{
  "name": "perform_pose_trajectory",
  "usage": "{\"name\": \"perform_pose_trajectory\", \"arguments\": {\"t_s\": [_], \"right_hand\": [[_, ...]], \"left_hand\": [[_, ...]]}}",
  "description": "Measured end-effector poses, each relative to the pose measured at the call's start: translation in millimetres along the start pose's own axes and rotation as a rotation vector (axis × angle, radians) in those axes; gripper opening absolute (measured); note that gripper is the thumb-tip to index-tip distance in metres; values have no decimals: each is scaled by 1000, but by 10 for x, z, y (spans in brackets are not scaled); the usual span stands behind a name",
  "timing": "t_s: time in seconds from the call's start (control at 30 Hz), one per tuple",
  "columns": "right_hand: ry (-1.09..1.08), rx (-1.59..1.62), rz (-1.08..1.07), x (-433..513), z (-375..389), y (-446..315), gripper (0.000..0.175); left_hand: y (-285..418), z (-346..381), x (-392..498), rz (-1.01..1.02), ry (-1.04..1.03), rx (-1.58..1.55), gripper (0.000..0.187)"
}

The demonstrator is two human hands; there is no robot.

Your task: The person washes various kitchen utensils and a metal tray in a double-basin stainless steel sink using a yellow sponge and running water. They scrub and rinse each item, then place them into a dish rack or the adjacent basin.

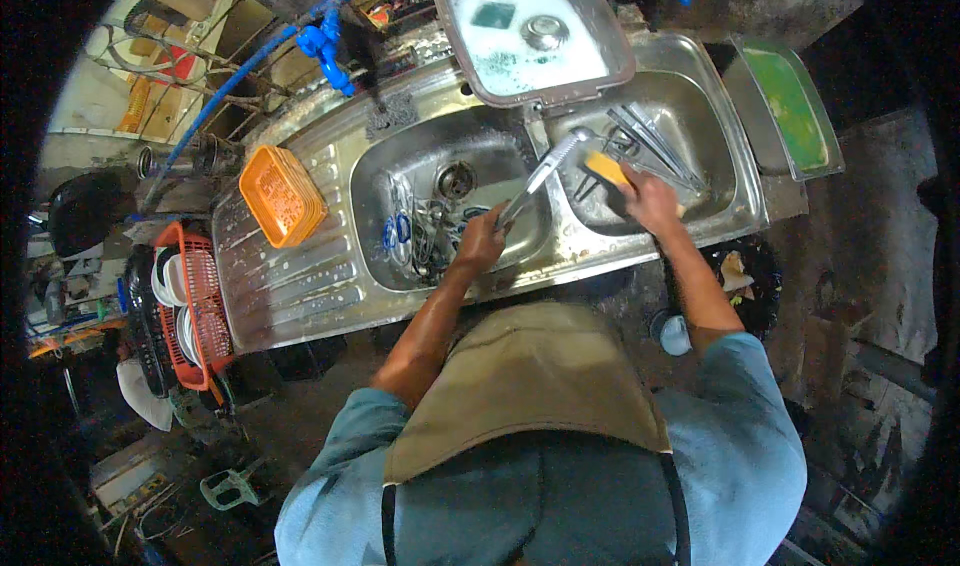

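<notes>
My left hand (pixel 481 240) grips the handle end of a long metal utensil (pixel 546 172), which slants up over the divider between two sink bowls. Its exact kind is unclear, though it resembles tongs. A yellow sponge (pixel 606 168) is in my right hand (pixel 652 200), close to the utensil's far end. Beneath that hand, several long metal utensils (pixel 652 142) lie in the right sink bowl (pixel 720 108). The left sink bowl (pixel 405 142) holds a pile of metal cutlery (pixel 429 240) and blue-handled scissors (pixel 397 230), partly in water.
Behind the sink, a plastic basin (pixel 619 48) holds suds, a green scouring pad (pixel 493 15) and a metal bowl (pixel 545 32). Stacked orange baskets (pixel 281 195) stand on the drainboard (pixel 285 288). A red rack (pixel 214 318) with white plates is left; a blue tap (pixel 326 52) overhangs the back.
</notes>
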State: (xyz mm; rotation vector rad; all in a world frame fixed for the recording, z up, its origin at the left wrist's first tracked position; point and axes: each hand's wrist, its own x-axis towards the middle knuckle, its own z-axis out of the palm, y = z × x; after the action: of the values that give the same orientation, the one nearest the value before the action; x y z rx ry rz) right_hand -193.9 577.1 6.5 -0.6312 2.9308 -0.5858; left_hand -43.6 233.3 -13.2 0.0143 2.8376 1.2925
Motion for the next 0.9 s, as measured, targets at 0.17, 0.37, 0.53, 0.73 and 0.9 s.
{"name": "perform_pose_trajectory", "arguments": {"t_s": [0.17,0.37,0.53,0.73,0.9], "right_hand": [[384,513,-28,-111,-129,-135,43],[129,231,-320,-159,542,-975,45],[36,120,-249,147,381,-640,30],[80,98,-495,181,408,-586,50],[134,255,-255,202,508,-372,40]], "left_hand": [[149,-88,-81,-635,-559,-1144,61],[359,-120,-25,-738,-954,-1409,87],[294,37,101,-440,-406,-211,68],[120,241,43,-238,-200,-161,68],[151,206,12,-303,-244,-227,60]]}}
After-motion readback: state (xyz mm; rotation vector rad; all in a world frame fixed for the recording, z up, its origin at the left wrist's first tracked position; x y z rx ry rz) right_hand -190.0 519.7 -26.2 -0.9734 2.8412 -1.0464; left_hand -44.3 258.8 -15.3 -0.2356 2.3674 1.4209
